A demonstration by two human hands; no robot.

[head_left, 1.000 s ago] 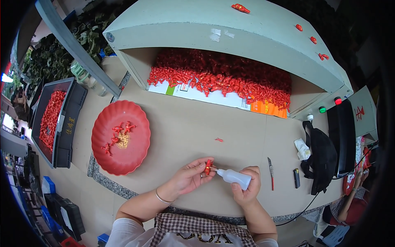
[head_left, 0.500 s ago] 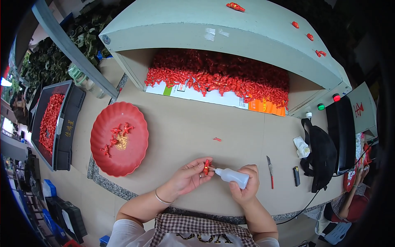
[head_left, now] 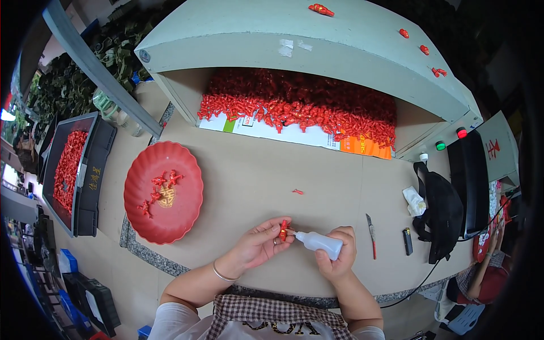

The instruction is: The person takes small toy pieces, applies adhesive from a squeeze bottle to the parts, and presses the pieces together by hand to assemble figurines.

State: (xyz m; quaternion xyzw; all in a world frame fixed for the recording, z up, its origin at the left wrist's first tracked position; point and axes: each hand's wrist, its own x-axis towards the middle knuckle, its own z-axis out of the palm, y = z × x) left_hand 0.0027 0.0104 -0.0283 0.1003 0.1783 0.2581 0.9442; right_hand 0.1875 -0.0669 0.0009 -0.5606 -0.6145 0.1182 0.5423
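Between the fingertips of my left hand (head_left: pixel 262 245) is a small red plastic figure part (head_left: pixel 283 229) with gold marks. My right hand (head_left: pixel 338 256) is wrapped round a translucent white squeeze bottle (head_left: pixel 318 243), tipped nearly level. Its narrow nozzle points left and meets or nearly meets the red part; I cannot tell which. A loose small red piece (head_left: pixel 298 191) lies on the table beyond my hands. To the left, a scalloped red plate (head_left: pixel 139 212) bears several assembled red figures (head_left: pixel 155 195).
A pale cabinet (head_left: pixel 238 51) holds a heap of red pieces (head_left: pixel 306 105). On the right lie a craft knife (head_left: pixel 372 235), a dark lighter-shaped object (head_left: pixel 408 242), a crumpled tissue (head_left: pixel 414 201) and a black bag (head_left: pixel 445 209). Left stands a grey crate (head_left: pixel 88 192) of red pieces. A co-worker's arm (head_left: pixel 484 266) shows far right.
The view has shifted very slightly. My hands, the bottle and the red part keep nearly the same positions.
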